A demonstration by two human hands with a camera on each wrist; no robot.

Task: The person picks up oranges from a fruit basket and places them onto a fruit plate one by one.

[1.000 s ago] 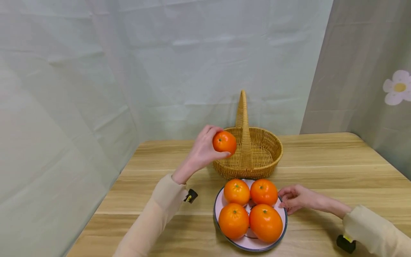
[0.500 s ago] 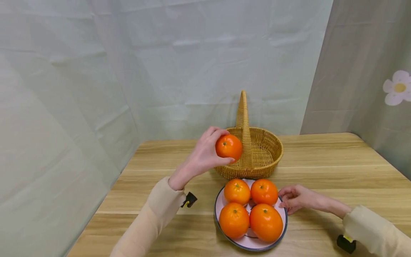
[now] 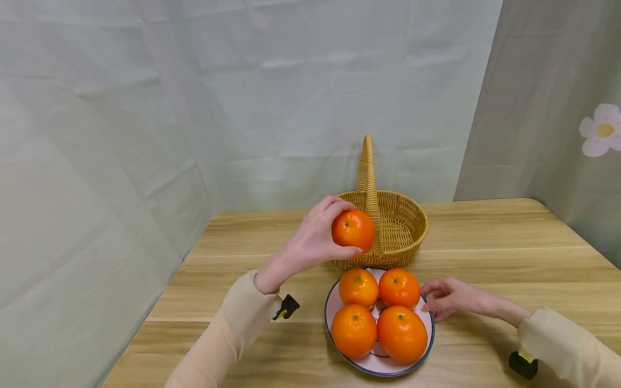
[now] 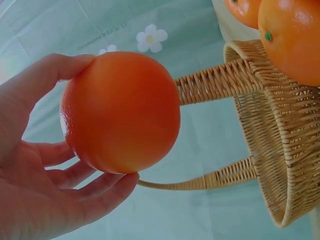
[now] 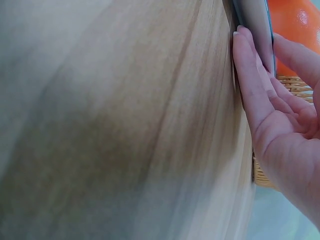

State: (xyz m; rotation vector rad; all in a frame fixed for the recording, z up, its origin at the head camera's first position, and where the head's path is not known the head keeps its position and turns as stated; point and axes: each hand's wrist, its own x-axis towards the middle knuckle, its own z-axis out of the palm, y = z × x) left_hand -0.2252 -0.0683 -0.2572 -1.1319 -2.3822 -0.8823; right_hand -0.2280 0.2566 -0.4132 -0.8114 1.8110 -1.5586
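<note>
My left hand [image 3: 317,237] grips an orange [image 3: 354,231], thumb on the near side and fingers behind it. The orange hangs in the air, covering the left front part of the wicker basket [image 3: 402,250] in the head view. In the left wrist view the same orange [image 4: 122,112] has fingers and thumb curled round its side. My right hand [image 3: 448,299] holds the right rim of a pale plate [image 3: 375,368] with a dark edge. Its thumb lies over the rim and its fingers underneath, as the right wrist view shows. Several oranges [image 3: 401,334] sit on the plate.
The basket's tall arched handle [image 3: 371,178] rises across its middle. Basket and plate stand close together on a wooden table [image 3: 509,253]. Pale cloth [image 3: 310,97] hangs behind the table and along its left side. A grey cloth with a flower hangs at the right.
My left hand has carried the orange to the right and somewhat nearer to me, from the basket's left side to its front. The right hand keeps its place at the plate.
</note>
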